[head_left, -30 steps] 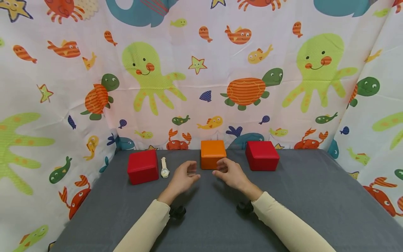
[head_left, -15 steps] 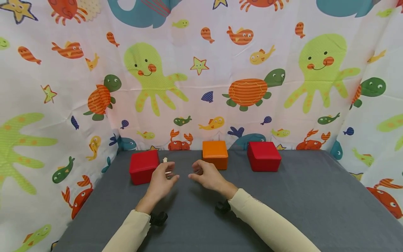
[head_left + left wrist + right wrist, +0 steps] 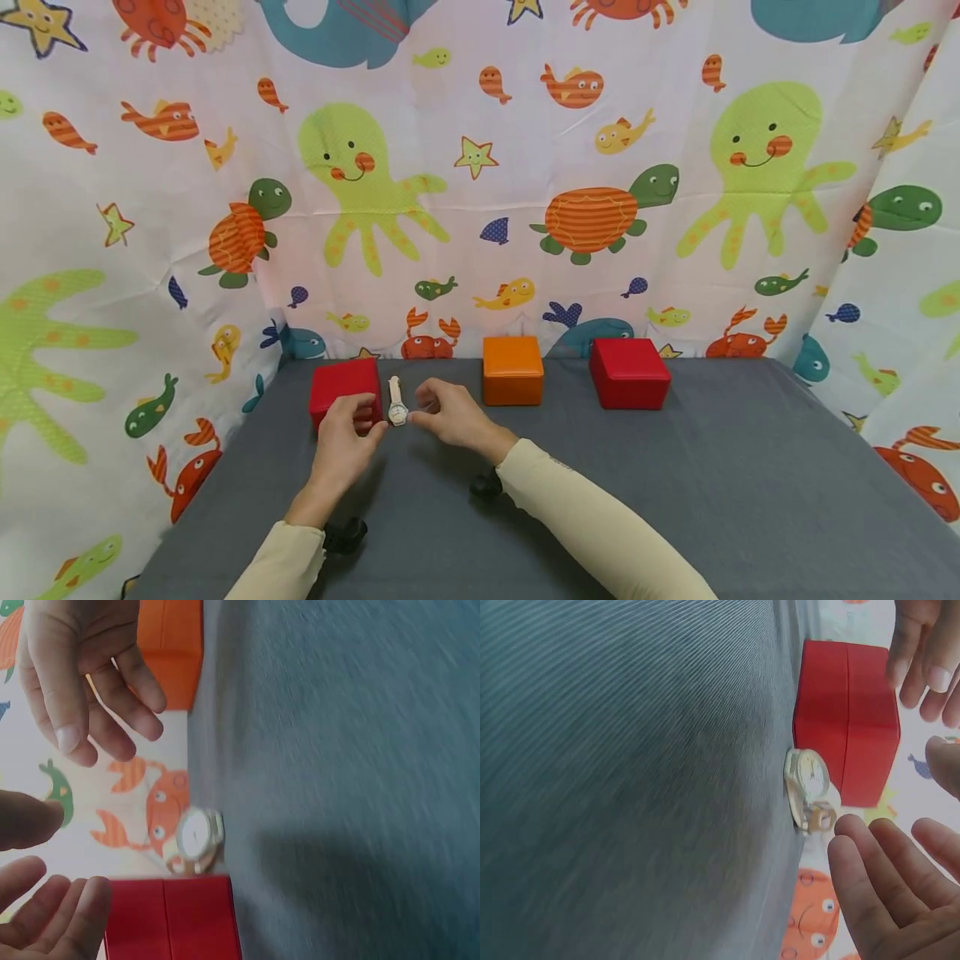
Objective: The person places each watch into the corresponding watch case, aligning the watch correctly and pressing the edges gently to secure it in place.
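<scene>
A wristwatch (image 3: 398, 412) with a pale strap and round white dial lies on the grey table. Directly left of it is a red box (image 3: 345, 380). My left hand (image 3: 339, 442) hovers in front of that box, fingers loosely bent and holding nothing. On the watch's other side, close to it, is my right hand (image 3: 459, 423), with relaxed fingers and nothing between them. In the right wrist view, the right fingers (image 3: 855, 881) are near the watch (image 3: 811, 776); whether they touch it cannot be told. The left wrist view shows both hands facing each other.
An orange box (image 3: 513, 372) stands at the back, right of my right hand. Farther right is a second red box (image 3: 630, 373). The grey cloth-covered table (image 3: 712, 492) ends at a curtain (image 3: 480, 242) printed with sea animals.
Both hands have moved left together. My left hand has passed over the watch to the red box, and my right hand has come from the orange box to beside the watch.
</scene>
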A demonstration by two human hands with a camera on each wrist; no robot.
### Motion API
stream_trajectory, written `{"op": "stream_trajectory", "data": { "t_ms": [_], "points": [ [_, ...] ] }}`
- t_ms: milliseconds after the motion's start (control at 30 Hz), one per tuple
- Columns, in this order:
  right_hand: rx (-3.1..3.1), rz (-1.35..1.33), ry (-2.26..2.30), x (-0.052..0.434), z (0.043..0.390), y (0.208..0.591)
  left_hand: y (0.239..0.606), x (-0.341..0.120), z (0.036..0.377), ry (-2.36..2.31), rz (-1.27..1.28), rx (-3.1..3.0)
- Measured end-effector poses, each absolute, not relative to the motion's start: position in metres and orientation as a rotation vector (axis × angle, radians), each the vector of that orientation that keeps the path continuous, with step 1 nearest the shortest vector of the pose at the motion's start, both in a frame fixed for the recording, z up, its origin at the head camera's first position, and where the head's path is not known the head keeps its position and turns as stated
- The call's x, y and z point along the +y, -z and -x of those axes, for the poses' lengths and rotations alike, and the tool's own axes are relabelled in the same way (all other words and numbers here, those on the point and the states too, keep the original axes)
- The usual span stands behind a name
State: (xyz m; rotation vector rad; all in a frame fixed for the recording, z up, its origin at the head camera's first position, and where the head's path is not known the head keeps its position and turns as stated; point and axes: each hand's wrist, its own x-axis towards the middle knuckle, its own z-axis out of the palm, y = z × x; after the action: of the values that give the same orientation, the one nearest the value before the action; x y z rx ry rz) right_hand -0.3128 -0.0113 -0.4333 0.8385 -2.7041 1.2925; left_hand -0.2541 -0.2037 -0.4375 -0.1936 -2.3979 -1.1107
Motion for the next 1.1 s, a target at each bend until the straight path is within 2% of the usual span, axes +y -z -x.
{"op": "stream_trajectory", "data": {
  "t_ms": [433,767,1100],
  "points": [
    [-2.766,-0.775,-1.363,-0.059,0.324,0.432,0.442,-0.242,0.257,0.909,-0.073,-2.157],
    [-2.754,-0.724,-1.483,-0.085,0.325,0.435,0.441,-0.253,0.265,1.144,-0.304,-2.326],
    [-2.79,-0.639,-1.408,-0.092,0.329,0.439,0.448,-0.26,0.273,1.279,-0.362,-2.351]
  ]
}}
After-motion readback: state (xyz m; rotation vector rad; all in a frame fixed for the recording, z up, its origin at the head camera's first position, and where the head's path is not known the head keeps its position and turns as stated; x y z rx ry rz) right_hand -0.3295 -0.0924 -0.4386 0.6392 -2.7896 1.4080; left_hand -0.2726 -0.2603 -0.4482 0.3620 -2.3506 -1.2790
